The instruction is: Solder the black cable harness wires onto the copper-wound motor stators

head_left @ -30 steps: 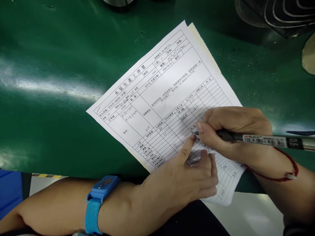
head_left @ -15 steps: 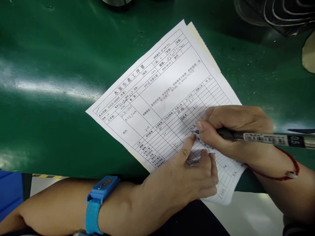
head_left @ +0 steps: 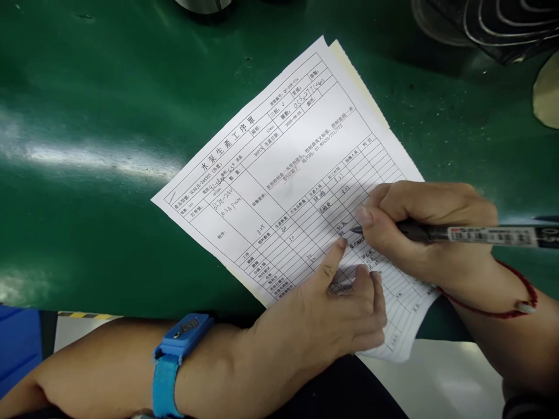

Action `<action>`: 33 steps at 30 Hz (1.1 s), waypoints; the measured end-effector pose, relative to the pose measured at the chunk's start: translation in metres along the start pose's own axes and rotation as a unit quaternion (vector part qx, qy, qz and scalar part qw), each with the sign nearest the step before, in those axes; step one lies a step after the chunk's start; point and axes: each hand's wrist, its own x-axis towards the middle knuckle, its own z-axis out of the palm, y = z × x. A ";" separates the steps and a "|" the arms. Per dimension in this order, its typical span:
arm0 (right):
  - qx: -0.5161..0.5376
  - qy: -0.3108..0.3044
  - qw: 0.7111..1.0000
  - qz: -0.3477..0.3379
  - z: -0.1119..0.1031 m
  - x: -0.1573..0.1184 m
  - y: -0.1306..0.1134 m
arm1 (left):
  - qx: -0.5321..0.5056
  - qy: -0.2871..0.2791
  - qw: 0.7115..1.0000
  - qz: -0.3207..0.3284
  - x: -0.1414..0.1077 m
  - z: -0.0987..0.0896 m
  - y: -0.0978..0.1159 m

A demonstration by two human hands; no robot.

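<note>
A printed form (head_left: 305, 151) with ruled rows and handwritten entries lies at a slant on the green table. My right hand (head_left: 430, 227) grips a black pen (head_left: 491, 235), its tip at the form's lower rows. My left hand (head_left: 327, 323) presses on the lower part of the sheet, index finger stretched toward the pen tip and the other fingers loosely bent. That hand holds nothing. Some lower rows are hidden under both hands. A yellowish sheet (head_left: 356, 70) shows beneath the form's right edge.
At the top right of the green table (head_left: 87, 233) is a dark object with curved metal rings (head_left: 502, 26), near a round tan piece (head_left: 547, 96). A metal cylinder (head_left: 204, 4) stands at the top edge. Something blue (head_left: 20, 355) shows at the lower left.
My right hand and the pen have shifted slightly to the right, uncovering more handwriting beside the pen tip. My left hand stays in place on the form.
</note>
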 end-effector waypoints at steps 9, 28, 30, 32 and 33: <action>-0.002 0.004 1.000 -0.007 0.001 0.001 0.000 | 0.016 -0.011 1.000 0.005 0.002 -0.001 0.000; -0.025 0.008 1.000 -0.007 0.001 0.001 0.000 | -0.002 0.001 1.000 0.005 0.001 -0.001 -0.001; -0.022 0.016 1.000 -0.009 0.001 0.001 0.000 | -0.004 0.005 1.000 0.007 0.001 -0.001 -0.001; -0.023 0.011 1.000 -0.006 0.001 0.001 0.000 | -0.003 0.007 1.000 0.006 0.001 -0.001 -0.001; -0.025 0.006 1.000 -0.005 0.001 0.001 0.000 | -0.001 0.005 1.000 0.006 0.001 -0.001 -0.001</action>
